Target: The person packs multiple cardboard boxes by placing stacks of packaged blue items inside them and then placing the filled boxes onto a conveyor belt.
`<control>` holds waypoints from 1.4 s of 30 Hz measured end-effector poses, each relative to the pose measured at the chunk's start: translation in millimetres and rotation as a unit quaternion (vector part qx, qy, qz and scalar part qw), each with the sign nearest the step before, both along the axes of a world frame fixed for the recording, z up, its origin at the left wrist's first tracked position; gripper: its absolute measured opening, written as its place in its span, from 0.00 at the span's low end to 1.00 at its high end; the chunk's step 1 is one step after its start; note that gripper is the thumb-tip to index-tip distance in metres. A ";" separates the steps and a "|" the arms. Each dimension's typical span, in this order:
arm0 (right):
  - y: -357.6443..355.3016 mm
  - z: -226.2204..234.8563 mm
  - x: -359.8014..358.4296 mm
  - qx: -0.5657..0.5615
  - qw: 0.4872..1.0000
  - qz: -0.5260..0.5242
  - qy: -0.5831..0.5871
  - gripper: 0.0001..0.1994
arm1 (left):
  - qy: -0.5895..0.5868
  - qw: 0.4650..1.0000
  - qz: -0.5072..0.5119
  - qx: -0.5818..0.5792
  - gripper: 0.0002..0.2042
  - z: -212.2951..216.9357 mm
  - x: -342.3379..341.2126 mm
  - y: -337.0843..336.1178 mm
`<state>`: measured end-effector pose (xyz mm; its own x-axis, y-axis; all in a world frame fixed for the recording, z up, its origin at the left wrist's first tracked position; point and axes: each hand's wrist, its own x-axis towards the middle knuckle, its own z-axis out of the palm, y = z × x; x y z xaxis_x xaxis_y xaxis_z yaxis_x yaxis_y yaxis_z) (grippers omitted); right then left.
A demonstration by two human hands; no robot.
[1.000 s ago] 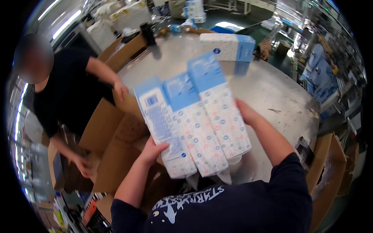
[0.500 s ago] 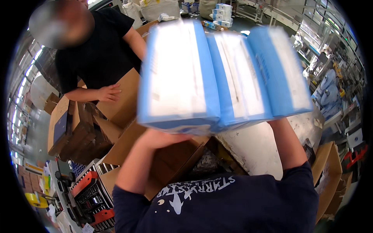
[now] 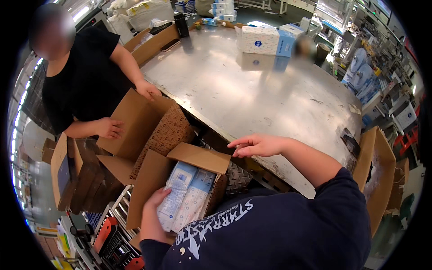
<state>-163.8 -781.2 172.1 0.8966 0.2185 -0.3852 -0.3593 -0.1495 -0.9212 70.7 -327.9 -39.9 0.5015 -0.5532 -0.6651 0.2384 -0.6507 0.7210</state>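
Note:
Several blue-and-white soft packs (image 3: 193, 194) lie side by side inside an open cardboard box (image 3: 146, 191) in front of me. My left hand (image 3: 156, 200) is at the left side of the packs, inside the box, its fingers extended against the nearest pack and not wrapped round it. Above the table's near edge, just right of the box's raised flap (image 3: 200, 157), my right hand (image 3: 258, 146) hovers with loose, spread fingers and holds nothing. The lower part of the packs is hidden by the box and my shirt.
A co-worker at left has both hands at another open carton (image 3: 135, 119). Beyond lies a metal table (image 3: 216, 85) with a white-and-blue pack (image 3: 265, 41), a phone (image 3: 170, 45) and a black bottle (image 3: 181, 24). Roller conveyor (image 3: 118, 211) lies below left; a carton (image 3: 375, 175) stands right.
The packs I was holding up in both hands are now down in the box. My right hand has come away from them; my left remains beside them. The view has shifted.

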 end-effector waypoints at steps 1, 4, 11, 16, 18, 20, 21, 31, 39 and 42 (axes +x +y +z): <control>-6.6 -9.8 -3.8 -0.084 0.996 0.005 0.001 0.24 | -0.036 0.997 0.031 0.061 0.24 3.3 -8.5 -24.2; -24.1 -1.0 -18.1 -0.173 0.984 0.030 0.016 0.22 | -0.141 0.984 -0.031 0.102 0.30 37.3 -18.1 -50.3; -101.6 -8.2 -45.7 -0.161 0.980 -0.115 -0.009 0.22 | -0.359 0.829 -0.259 0.341 0.64 1.4 -116.5 -65.2; -188.2 -7.3 -18.3 -0.221 0.939 -0.255 -0.069 0.26 | -0.264 0.784 -0.359 0.432 0.61 -121.8 -80.1 -80.9; -223.7 9.6 9.7 -0.357 0.864 -0.337 -0.113 0.31 | -0.243 0.820 -0.351 0.383 0.56 -141.5 -73.8 -95.7; -287.6 5.3 34.4 -0.514 0.776 -0.339 -0.136 0.35 | -0.181 0.944 -0.210 0.179 0.51 -107.0 -68.5 -119.0; -310.0 7.1 52.5 -0.572 0.740 -0.339 -0.106 0.39 | -0.185 0.949 -0.200 0.158 0.43 -50.0 -78.0 -146.1; -453.3 -29.1 139.9 -0.525 0.773 -0.355 0.029 0.49 | -0.254 0.938 -0.158 0.176 0.25 68.2 -54.4 -150.6; -326.1 -14.8 112.0 -0.453 0.881 -0.030 -0.135 0.45 | -0.626 0.737 -0.254 -0.036 0.31 192.6 -23.2 -338.9; -299.9 3.5 123.6 -0.383 0.908 -0.058 -0.158 0.42 | -0.673 0.625 -0.392 0.052 0.41 240.7 -31.5 -415.5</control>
